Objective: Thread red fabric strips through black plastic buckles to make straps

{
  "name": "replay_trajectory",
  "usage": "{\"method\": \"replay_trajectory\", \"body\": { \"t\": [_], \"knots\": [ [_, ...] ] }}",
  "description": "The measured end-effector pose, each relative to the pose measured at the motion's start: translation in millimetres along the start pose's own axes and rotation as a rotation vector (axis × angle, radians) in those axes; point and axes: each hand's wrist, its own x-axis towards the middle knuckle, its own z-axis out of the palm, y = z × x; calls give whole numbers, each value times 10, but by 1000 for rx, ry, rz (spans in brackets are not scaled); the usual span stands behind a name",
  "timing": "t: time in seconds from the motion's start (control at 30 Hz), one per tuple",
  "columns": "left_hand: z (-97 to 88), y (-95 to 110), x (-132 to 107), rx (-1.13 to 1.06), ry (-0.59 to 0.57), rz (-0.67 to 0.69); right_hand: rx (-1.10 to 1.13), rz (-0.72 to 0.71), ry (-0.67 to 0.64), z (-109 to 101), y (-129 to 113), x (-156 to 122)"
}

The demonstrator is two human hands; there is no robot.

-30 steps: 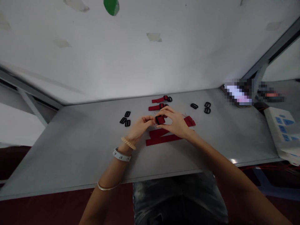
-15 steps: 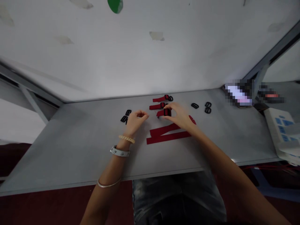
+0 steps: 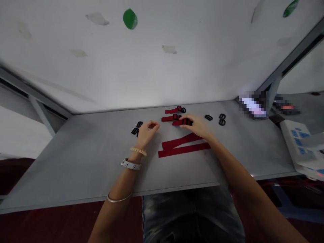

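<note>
My right hand [image 3: 196, 125] has its thumb and fingers closed on a short red webbing strap [image 3: 176, 123] with a black slide buckle [image 3: 186, 122] on it. Just behind it lie two similar assembled straps, a nearer red strap with a buckle [image 3: 167, 118] and a farther red strap with a buckle [image 3: 172, 111]. To the left, my left hand [image 3: 148, 132] is pinched shut above the table, and nothing shows between its fingertips. Black slide buckles [image 3: 135, 130] lie beside it. Two long red webbing strips [image 3: 182, 150] are spread flat in front of my hands.
More black buckles [image 3: 222, 119] and a single black buckle [image 3: 208, 117] lie right of my hands on the grey table [image 3: 101, 162]. A pixelated phone-like object [image 3: 254, 106] and a white box with blue markings [image 3: 300, 141] are farther right. A white wall [image 3: 152, 77] rises behind.
My right hand has shifted the held strap and buckle to the right. My left hand stays pinched in nearly the same place. The view has tilted slightly upward.
</note>
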Motion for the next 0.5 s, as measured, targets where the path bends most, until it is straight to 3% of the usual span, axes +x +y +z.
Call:
{"method": "replay_trajectory", "body": {
  "t": [0.13,0.23,0.4,0.5],
  "knots": [
    [-25,0,12,13,12,10,-27,-47,-173,70,80,-13],
    [-134,9,31,54,42,37,-174,-32,-136,138,99,-10],
    [-528,-99,110,77,7,33,-418,-114,23,150,-59,-12],
    [-750,-220,149,300,39,-36,-352,-188,-138,151,-216,-42]
  ]
}}
